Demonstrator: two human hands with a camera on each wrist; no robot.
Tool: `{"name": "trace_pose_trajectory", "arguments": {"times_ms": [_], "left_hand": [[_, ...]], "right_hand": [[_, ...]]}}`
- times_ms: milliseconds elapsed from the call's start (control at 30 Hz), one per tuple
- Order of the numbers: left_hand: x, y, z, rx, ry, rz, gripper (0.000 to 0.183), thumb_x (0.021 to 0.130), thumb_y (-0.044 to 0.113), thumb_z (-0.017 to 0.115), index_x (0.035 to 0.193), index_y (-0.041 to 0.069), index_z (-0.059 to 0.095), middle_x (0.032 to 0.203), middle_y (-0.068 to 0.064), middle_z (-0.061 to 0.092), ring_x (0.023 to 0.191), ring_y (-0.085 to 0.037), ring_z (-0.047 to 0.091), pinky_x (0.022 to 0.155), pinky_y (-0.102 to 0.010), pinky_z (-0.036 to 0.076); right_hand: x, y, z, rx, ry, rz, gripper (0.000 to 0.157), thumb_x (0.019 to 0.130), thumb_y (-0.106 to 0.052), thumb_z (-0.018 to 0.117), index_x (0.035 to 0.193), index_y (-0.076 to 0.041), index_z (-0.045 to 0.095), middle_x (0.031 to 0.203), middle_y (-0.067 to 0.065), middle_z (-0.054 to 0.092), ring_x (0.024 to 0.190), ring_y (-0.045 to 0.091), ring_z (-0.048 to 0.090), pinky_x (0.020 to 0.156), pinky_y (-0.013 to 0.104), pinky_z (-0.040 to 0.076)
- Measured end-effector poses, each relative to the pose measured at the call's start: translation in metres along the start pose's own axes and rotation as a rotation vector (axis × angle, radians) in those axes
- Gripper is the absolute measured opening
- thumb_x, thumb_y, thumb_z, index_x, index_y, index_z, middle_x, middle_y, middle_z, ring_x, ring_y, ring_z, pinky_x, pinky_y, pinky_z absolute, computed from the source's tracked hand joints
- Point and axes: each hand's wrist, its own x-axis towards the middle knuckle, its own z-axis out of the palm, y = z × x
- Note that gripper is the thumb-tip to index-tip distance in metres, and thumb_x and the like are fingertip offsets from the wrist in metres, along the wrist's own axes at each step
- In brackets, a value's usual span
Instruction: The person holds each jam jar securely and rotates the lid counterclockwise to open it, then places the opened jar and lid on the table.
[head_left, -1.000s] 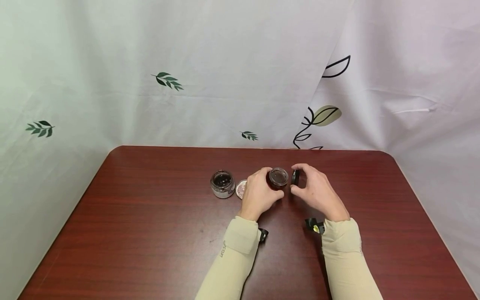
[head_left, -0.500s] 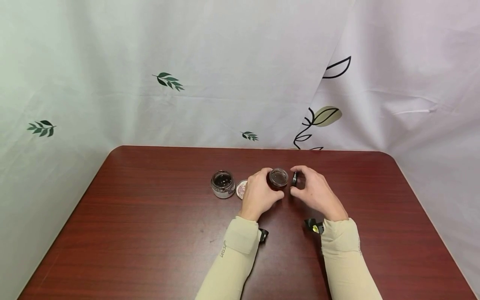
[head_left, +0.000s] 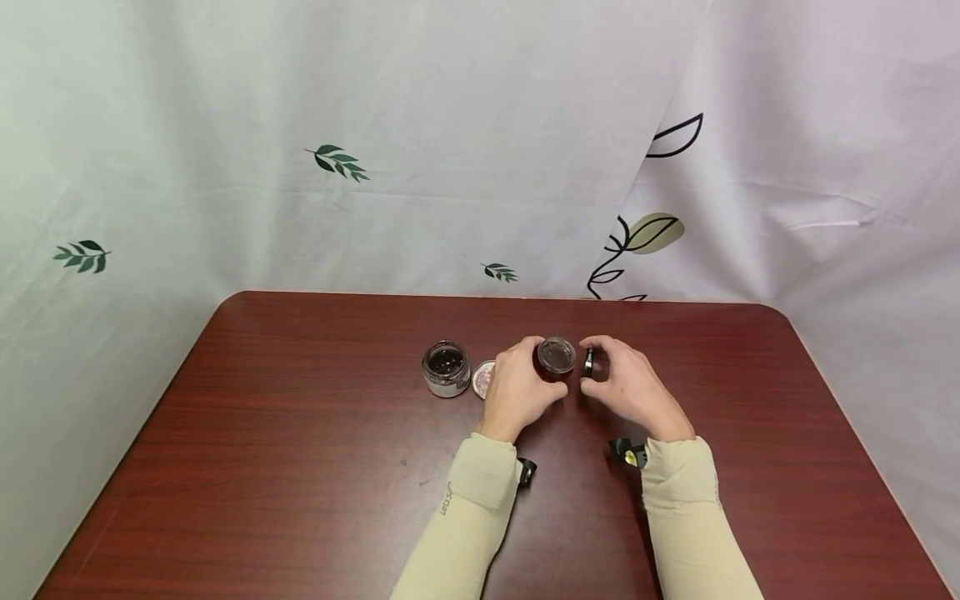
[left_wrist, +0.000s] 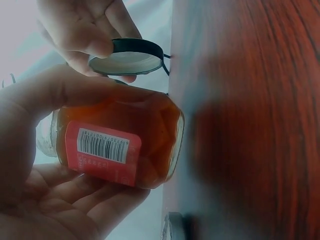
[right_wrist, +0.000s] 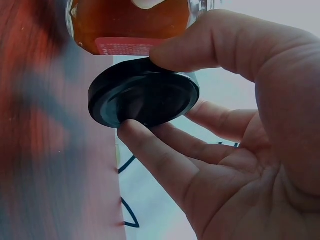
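Observation:
My left hand (head_left: 517, 387) grips a glass jar (head_left: 557, 357) of amber-brown contents from its left side, its mouth uncovered. The left wrist view shows a red barcode label (left_wrist: 102, 152) on the jar, with the thumb and fingers around its sides. Just right of the jar, my right hand (head_left: 633, 383) pinches a black lid (right_wrist: 145, 97) by its rim, between the thumb and fingertips. The lid stands on edge in the head view, apart from the jar. Its pale inner face (left_wrist: 127, 62) shows in the left wrist view.
Left of the hands, an uncovered glass jar (head_left: 446, 371) with dark contents stands on the reddish-brown table (head_left: 315, 467). A pale printed lid (head_left: 482, 379) lies beside it, partly behind my left hand. A white leaf-patterned curtain (head_left: 450, 167) hangs behind the table.
The black lid has turned slightly in my right hand, showing more edge-on to the head view. The right hand has shifted a little toward the jar; the left hand stays put.

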Motion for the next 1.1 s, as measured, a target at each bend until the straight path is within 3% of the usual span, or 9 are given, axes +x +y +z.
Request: {"name": "trace_pose_trajectory", "arguments": {"times_ms": [600,1100], "left_hand": [[0.0005,-0.001,0.0015,0.007,-0.02,-0.021,0.057,0.068,0.017,0.085,0.121,0.008,0.065,0.104,-0.005,0.072,0.094,-0.021,0.068,0.082,-0.034,0.054],[0.0011,-0.0016,0.0019,0.013,-0.01,-0.024,0.056,0.068,0.017,0.085,0.12,0.008,0.065,0.102,-0.006,0.072,0.092,-0.021,0.068,0.081,-0.035,0.054]], "right_hand": [[0.0024,0.0031,0.002,0.01,-0.054,0.044,0.052,0.081,-0.007,0.069,0.13,0.003,0.06,0.12,0.02,0.065,0.099,0.027,0.067,0.081,0.04,0.051],[0.0038,0.007,0.0033,-0.009,-0.058,0.023,0.049,0.079,-0.007,0.069,0.127,0.003,0.063,0.097,0.009,0.069,0.083,0.021,0.06,0.074,0.036,0.047]]}}
